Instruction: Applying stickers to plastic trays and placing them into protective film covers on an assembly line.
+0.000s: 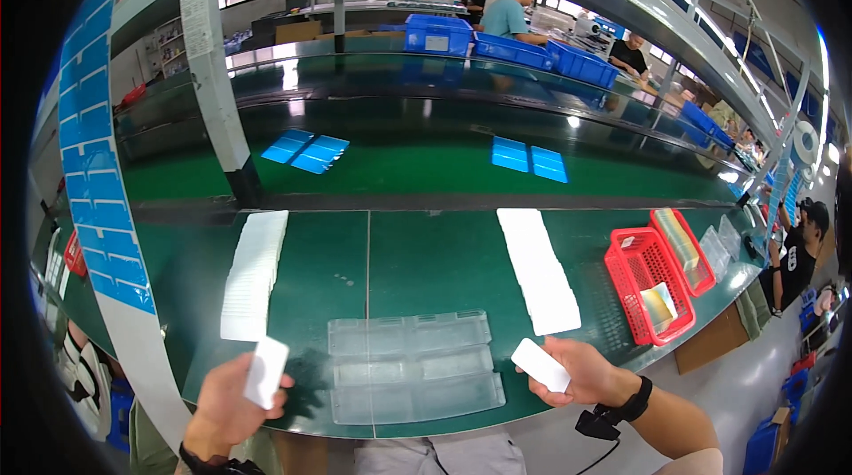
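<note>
My left hand [226,400] grips a white rounded-corner card-like piece [266,374] just below the left row of overlapping white pieces [251,275]. A matching white piece [540,365] is pinched in my right hand [581,372], close to the near end of the right row of white pieces [539,271]. Between my hands, translucent plastic trays [413,369] lie side by side on the green table [426,262]. Whether each hand holds one piece or a thin stack, I cannot tell.
Red baskets [641,284] with small flat pieces stand at the right, near clear plastic sheets [714,244]. Blue sheets [530,160] lie on the green conveyor [399,156] beyond the table. A metal post [213,67] rises at left. Co-workers and blue bins [437,33] are farther back.
</note>
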### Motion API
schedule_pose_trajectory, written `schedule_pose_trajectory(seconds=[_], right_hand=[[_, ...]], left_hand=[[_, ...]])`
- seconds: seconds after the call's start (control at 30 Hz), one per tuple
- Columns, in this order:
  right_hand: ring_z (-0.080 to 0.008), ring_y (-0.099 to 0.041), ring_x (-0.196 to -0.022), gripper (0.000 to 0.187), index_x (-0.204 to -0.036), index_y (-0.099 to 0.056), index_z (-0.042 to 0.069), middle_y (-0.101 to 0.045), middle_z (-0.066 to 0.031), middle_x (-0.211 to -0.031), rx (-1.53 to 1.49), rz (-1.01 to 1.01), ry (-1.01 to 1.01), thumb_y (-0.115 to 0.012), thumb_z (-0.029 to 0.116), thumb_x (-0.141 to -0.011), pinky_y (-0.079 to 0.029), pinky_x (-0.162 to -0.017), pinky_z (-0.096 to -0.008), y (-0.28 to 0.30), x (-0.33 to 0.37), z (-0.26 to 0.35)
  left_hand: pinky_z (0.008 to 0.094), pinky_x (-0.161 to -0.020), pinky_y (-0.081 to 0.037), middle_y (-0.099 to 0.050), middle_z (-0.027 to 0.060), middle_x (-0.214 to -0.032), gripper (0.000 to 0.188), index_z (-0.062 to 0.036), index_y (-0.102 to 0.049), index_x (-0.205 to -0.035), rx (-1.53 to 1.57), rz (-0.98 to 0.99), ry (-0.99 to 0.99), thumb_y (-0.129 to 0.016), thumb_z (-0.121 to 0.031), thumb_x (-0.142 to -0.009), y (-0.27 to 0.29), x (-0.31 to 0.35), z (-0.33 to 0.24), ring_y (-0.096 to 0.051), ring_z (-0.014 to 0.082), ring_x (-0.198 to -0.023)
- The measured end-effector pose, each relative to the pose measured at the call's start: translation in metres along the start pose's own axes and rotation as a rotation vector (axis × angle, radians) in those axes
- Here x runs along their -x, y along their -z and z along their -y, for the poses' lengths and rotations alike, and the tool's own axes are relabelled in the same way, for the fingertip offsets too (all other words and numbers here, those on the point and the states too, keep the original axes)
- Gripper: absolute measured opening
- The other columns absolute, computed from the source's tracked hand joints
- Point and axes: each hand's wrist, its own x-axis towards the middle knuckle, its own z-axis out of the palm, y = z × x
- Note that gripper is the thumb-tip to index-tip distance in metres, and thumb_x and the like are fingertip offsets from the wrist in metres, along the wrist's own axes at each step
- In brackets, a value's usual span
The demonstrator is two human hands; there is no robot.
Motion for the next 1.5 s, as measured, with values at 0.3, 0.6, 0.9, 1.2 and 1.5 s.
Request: schedule_pose_trajectory(seconds=[0.3, 0.6, 0.9, 1.2, 1.5], right_hand=[[-0.0188, -0.062, -0.060, 0.029, -0.103, -0.068, 0.000, -0.069, -0.0082, -0.078, 0.991, -0.241, 0.437, -0.069, 0.026, -0.091, -0.045, -0.054, -0.0319, -0.064, -0.039, -0.003], [-0.0256, -0.063, -0.080, 0.013, -0.090, -0.070, 0.012, -0.067, -0.0059, -0.075, 1.633, -0.240, 0.821, -0.069, 0.023, -0.083, -0.051, -0.066, -0.0384, -0.090, -0.067, -0.022], [-0.0212, -0.063, -0.088, 0.023, -0.087, -0.070, 0.013, -0.065, 0.0009, -0.111, 1.916, -0.223, 0.918, -0.070, 0.006, -0.065, -0.051, -0.074, -0.0365, -0.085, -0.053, -0.023], [-0.0333, -0.061, -0.114, 0.011, -0.082, -0.065, 0.009, -0.070, -0.0105, -0.112, 1.953, 0.084, 0.980, -0.065, 0.020, -0.083, -0.046, -0.098, -0.0497, -0.089, -0.027, -0.020], [-0.0089, -0.056, -0.056, 0.039, -0.101, -0.062, 0.002, -0.066, -0.0059, -0.075, 0.631, -0.120, 0.134, -0.038, 0.032, -0.104, -0.045, -0.050, -0.0247, -0.070, -0.050, 0.027]], left_hand=[[0.0290, -0.071, -0.053, -0.070, 0.0121, -0.084, 0.020, 0.0092, -0.065, -0.104, -0.753, -0.049, -0.222, -0.063, -0.007, -0.092, -0.049, -0.021, 0.027, -0.066, 0.0153, -0.079], [0.0390, -0.080, -0.041, -0.070, 0.0083, -0.087, 0.010, -0.0091, -0.072, -0.087, -1.533, 0.144, -0.602, -0.069, -0.007, -0.078, -0.069, -0.043, 0.049, -0.061, 0.0296, -0.084], [0.0423, -0.084, -0.041, -0.067, 0.0034, -0.112, 0.021, -0.0114, -0.072, -0.083, -1.686, 0.076, -0.934, -0.068, 0.002, -0.067, -0.061, -0.038, 0.057, -0.061, 0.0280, -0.096], [0.0482, -0.098, -0.041, -0.066, 0.0037, -0.123, 0.023, -0.0165, -0.069, -0.087, -2.097, 0.394, -0.926, -0.069, -0.005, -0.067, -0.069, -0.003, 0.059, -0.061, 0.0276, -0.114], [0.0275, -0.066, -0.048, -0.068, 0.0080, -0.085, 0.025, 0.0019, -0.060, -0.105, -0.940, 0.055, -0.252, -0.054, -0.021, -0.098, -0.064, -0.037, 0.026, -0.060, 0.0106, -0.071]])
